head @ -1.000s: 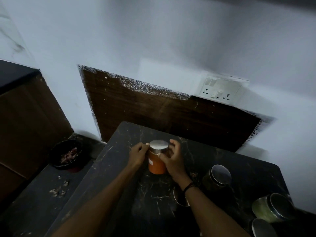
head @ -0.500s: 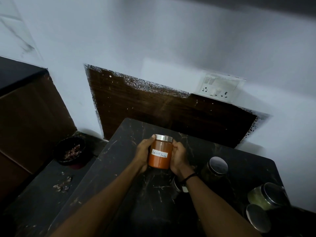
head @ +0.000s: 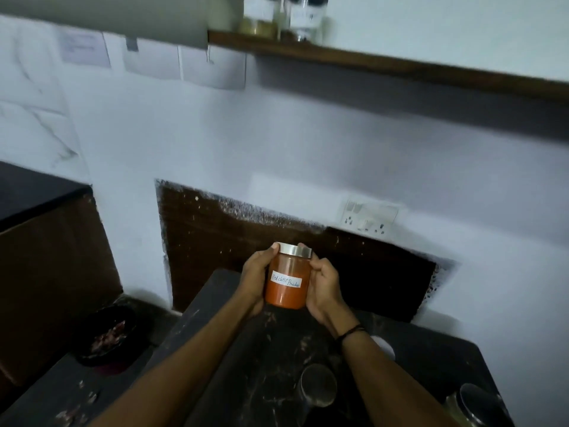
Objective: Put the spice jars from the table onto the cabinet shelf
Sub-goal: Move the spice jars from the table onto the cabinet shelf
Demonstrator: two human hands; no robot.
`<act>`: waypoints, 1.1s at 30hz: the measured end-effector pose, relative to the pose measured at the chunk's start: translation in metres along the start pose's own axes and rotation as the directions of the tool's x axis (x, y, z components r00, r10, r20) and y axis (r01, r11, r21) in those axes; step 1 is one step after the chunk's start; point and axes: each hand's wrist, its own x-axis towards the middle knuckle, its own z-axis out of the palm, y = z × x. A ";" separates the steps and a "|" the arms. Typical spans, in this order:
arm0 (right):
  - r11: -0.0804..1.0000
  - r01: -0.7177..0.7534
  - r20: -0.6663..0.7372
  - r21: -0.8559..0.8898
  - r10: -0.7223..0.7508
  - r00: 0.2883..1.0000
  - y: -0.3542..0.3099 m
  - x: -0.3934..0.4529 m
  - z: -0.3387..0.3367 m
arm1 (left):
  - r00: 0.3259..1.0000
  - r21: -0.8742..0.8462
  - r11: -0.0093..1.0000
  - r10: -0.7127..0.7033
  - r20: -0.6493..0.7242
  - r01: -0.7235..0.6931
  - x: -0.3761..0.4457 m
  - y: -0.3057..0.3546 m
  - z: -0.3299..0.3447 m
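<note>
An orange spice jar [head: 288,280] with a silver lid and a white handwritten label is held upright in the air above the dark marble table [head: 246,365]. My left hand [head: 254,280] grips its left side and my right hand [head: 323,288] its right side. Two more jars with metal lids stand on the table: one [head: 317,386] below my right wrist and one [head: 475,406] at the lower right corner. The brown cabinet shelf [head: 385,61] runs along the wall high above, with several jars [head: 277,18] standing on its left part.
A dark bowl [head: 106,334] with reddish bits sits on a lower counter at the left. A wall socket plate [head: 369,218] is behind the table. Papers [head: 181,61] hang on the wall under a grey cabinet.
Both hands have lifted the orange jar off the table and raised it. The view has tilted upward, bringing the shelf into sight.
</note>
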 end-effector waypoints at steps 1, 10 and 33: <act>0.998 0.059 0.030 -0.010 -0.058 0.998 -0.024 0.001 0.010 | 0.999 -0.005 0.999 0.033 0.025 -0.033 0.003 0.021 0.011; 0.900 0.431 0.171 -0.065 -0.415 0.894 -0.213 -0.001 0.081 | 0.927 0.009 0.931 0.361 0.098 -0.364 0.011 0.191 0.116; 0.389 0.606 -0.061 -0.694 -0.871 0.488 -0.400 0.050 0.164 | 0.646 0.431 0.579 0.764 0.012 -0.693 0.058 0.364 0.223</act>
